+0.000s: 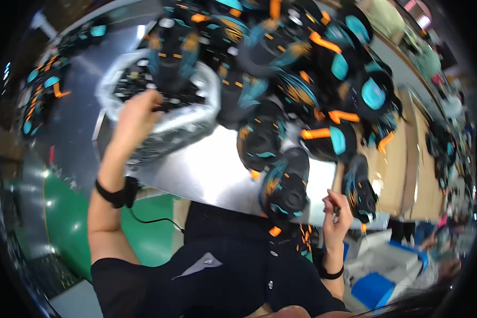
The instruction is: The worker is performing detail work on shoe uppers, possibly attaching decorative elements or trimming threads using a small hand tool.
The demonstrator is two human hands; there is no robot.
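Fingertips (153, 99) of the left hand (135, 117) reach into the mouth of a plastic bag (213, 94) at 10 o'clock, among small black parts (190, 99); blur hides whether they pinch one; the right hand (338, 216), at 4 o'clock, is half-curled just beside a black-and-teal trainer (358, 185), and whether it grips anything cannot be told; picking from the bag appears to be the step in hand; the next move seems to call for a narrow pinch and a lift clear of the bag's rim and the dark trainer (173, 55) overlapping it at the bag's 12 o'clock; bare metal tabletop (209, 167) offers room at the bag's 4 o'clock, hemmed by heaped trainers (270, 50) from 12 to 2; the table's near edge curves past 6 o'clock, a wristband cable (156, 219) hanging below it.
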